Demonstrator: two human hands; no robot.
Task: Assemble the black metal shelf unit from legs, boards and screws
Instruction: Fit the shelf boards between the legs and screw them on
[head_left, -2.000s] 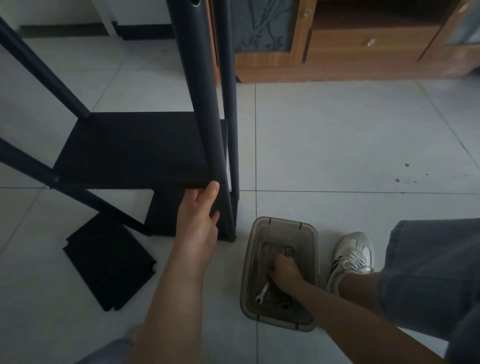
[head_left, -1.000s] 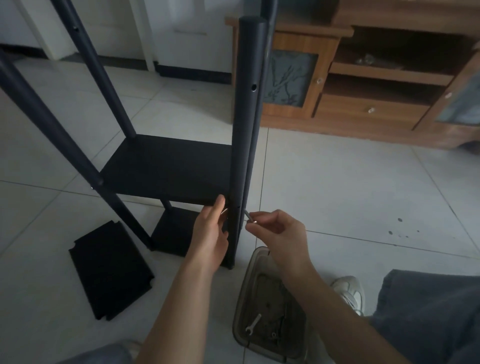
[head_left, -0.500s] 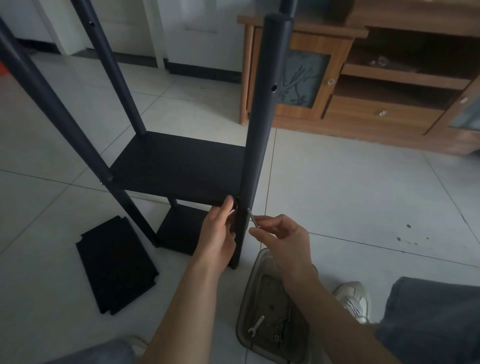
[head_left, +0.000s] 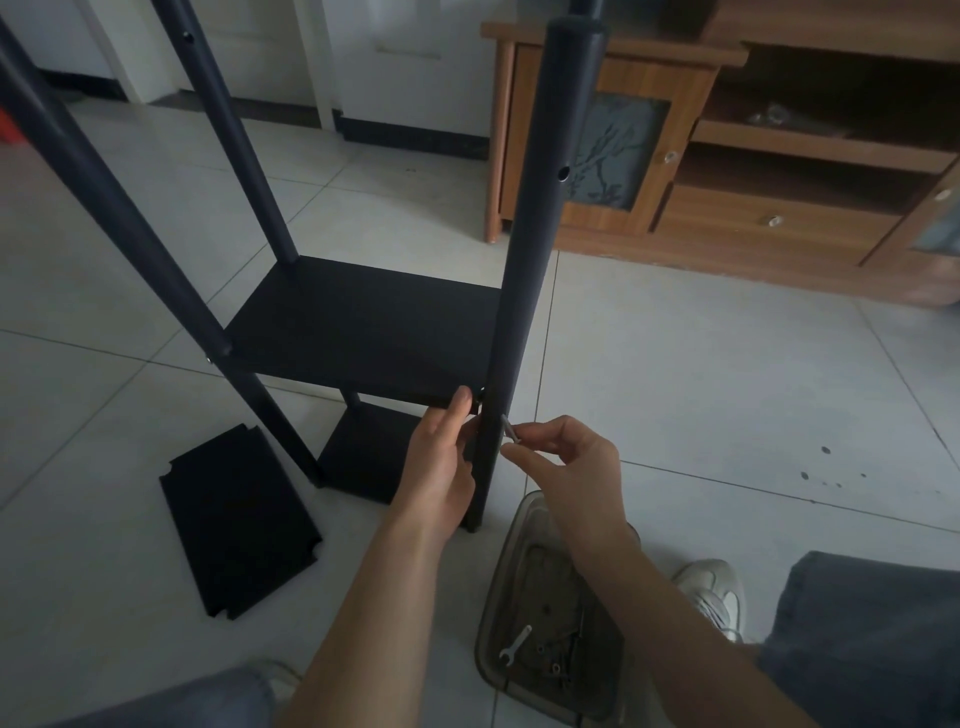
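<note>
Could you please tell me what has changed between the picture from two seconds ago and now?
The right hand left the clear plastic box on the floor and rose to the near leg, now pinching a screw against it. The left hand stayed at the corner of the middle board. The loose board and the wrench in the box have not moved.
</note>
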